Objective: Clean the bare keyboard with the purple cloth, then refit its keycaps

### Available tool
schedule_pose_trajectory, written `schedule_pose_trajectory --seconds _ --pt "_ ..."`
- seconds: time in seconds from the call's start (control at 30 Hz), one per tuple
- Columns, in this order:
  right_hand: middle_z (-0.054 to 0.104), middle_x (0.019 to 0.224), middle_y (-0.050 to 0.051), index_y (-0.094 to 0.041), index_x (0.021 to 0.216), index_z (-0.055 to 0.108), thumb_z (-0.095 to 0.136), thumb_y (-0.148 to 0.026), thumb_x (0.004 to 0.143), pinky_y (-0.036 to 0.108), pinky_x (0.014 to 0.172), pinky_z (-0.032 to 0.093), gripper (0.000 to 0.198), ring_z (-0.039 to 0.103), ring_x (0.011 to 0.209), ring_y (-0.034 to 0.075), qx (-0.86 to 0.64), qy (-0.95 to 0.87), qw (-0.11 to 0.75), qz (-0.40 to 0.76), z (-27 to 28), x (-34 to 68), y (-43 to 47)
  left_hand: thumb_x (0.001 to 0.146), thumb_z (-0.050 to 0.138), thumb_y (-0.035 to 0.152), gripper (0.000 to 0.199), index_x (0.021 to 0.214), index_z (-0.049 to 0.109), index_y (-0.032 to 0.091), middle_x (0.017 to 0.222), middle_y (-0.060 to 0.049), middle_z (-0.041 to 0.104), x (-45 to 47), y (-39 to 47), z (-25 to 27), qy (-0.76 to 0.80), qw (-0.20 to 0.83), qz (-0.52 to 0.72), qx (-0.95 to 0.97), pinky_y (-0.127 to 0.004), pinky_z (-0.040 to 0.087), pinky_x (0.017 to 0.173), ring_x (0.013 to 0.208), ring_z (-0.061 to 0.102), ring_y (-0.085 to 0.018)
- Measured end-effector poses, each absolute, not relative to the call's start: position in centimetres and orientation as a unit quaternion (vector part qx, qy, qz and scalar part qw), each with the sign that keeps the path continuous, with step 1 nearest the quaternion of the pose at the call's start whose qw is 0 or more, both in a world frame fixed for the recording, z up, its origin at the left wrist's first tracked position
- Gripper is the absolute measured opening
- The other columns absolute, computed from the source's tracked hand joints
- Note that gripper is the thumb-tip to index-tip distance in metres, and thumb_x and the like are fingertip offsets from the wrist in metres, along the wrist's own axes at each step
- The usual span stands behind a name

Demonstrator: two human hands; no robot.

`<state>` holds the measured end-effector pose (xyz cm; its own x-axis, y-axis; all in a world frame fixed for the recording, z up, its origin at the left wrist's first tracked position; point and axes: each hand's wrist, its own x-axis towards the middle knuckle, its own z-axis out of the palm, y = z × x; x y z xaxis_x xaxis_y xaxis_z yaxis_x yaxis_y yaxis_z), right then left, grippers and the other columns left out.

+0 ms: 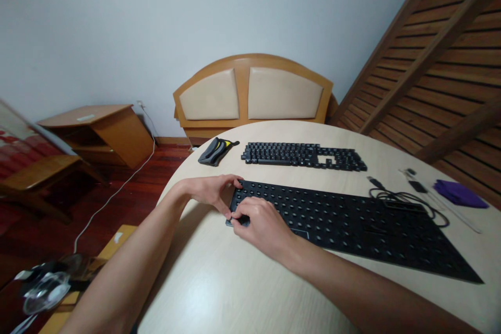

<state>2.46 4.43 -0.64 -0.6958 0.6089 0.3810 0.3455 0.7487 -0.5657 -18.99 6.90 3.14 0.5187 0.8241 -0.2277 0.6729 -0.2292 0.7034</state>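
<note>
A black keyboard base point(313, 214) without its keycaps lies on the table, its left end towards my hands. My left hand point(213, 193) spans that short left edge, with fingertips at the far corner and the thumb at the near corner, gripping it. Over the near left corner, my right hand point(260, 222) is closed in a pinch close to my left thumb. Whatever its fingertips hold, if anything, is hidden. Beyond the base, loose black keycaps point(282, 154) are laid out in keyboard order, with a gap towards the right.
A grey, black and yellow pouch-like item point(217, 151) lies at the table's far left. On the right are a coiled black cable point(430, 209), a purple cloth point(460, 193) and a thin white stick point(456, 214). The round table's point(203, 282) edge curves around them.
</note>
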Motion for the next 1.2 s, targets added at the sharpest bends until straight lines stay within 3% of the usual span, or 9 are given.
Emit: schedule_pose_trajectory --seconds 0.17,0.7,0.87,1.07,1.2 --pt "0.075 0.089 0.003 -0.019 0.081 0.076 0.069 -0.011 0.079 0.033 0.08 0.046 0.01 0.067 0.086 0.019 -0.265 -0.896 0.279 0.222 -0.8 2.5 4.4 0.055 0.091 0.035 0.08 0.122 0.051 0.018 0.148 -0.014 0.042 -19.2 7.0 2.9 0.475 0.386 0.1 0.785 -0.043 0.03 0.114 0.134 0.042 -0.032" --pt "0.071 0.091 0.003 -0.018 0.085 0.069 0.068 -0.014 0.081 0.034 0.082 0.045 0.006 0.062 0.088 0.02 -0.241 -0.902 0.293 0.205 -1.3 3.1 4.4 0.056 0.091 0.036 0.076 0.121 0.056 0.02 0.148 -0.011 0.046 -19.5 6.9 3.3 0.468 0.395 0.108 0.783 -0.042 0.03 0.115 0.135 0.043 -0.031" --pt "0.07 0.094 0.004 -0.018 0.088 0.07 0.066 -0.014 0.084 0.035 0.086 0.046 0.007 0.061 0.092 0.02 -0.24 -0.911 0.275 0.194 -1.2 3.1 4.3 0.078 0.076 0.043 0.051 0.119 0.06 0.017 0.135 -0.012 0.059 -19.1 7.4 3.3 0.47 0.413 0.16 0.763 -0.041 0.042 0.105 0.121 0.056 -0.027" --pt "0.069 0.1 0.006 -0.017 0.1 0.071 0.063 -0.014 0.087 0.034 0.09 0.048 0.015 0.06 0.098 0.021 -0.216 -0.931 0.227 0.189 0.6 4.3 4.5 0.094 0.053 0.052 0.042 0.11 0.062 0.014 0.114 -0.011 0.068 -18.4 9.6 0.1 0.535 0.247 0.322 0.741 -0.04 0.048 0.097 0.106 0.062 -0.024" --pt "0.068 0.108 0.009 -0.017 0.107 0.069 0.063 -0.018 0.088 0.039 0.093 0.049 0.02 0.059 0.104 0.023 -0.22 -0.941 0.206 0.155 1.6 6.6 5.2 0.101 0.041 0.045 0.039 0.12 0.061 0.016 0.126 -0.012 0.063 -18.4 10.8 -1.6 0.518 0.131 0.334 0.776 -0.041 0.04 0.108 0.119 0.056 -0.024"
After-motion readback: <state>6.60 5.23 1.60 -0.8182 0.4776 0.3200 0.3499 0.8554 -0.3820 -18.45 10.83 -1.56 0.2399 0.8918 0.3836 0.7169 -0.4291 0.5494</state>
